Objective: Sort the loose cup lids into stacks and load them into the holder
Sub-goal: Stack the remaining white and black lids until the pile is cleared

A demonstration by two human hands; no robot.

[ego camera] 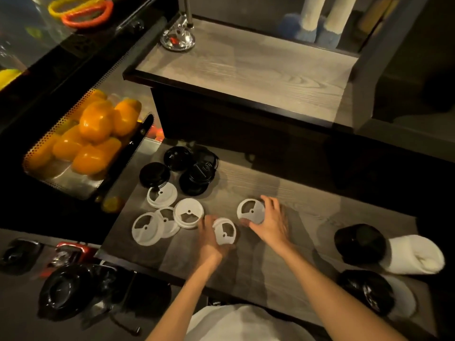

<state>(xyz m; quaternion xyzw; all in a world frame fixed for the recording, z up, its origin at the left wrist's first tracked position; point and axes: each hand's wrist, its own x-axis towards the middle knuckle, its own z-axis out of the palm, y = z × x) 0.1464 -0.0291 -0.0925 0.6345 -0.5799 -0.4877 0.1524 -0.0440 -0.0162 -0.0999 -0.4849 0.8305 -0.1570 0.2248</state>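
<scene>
Mid-counter [307, 200], each hand pinched one white lid: left hand [209, 238], right hand [272, 221]. Four white lids [162, 215] lay toward the left edge, black lids [187, 169] behind; peppers [98, 134] beyond.

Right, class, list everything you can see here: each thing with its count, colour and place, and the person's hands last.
loose white lids: four, white, left on the counter
black lids: at least four, black, behind the white ones
wooden counter: one, grey-brown, centre
peppers: several, orange, in the perforated metal tray at left
raised shelf: one, grey wood, behind
left hand: holds a white lid
right hand: holds another white lid
</scene>
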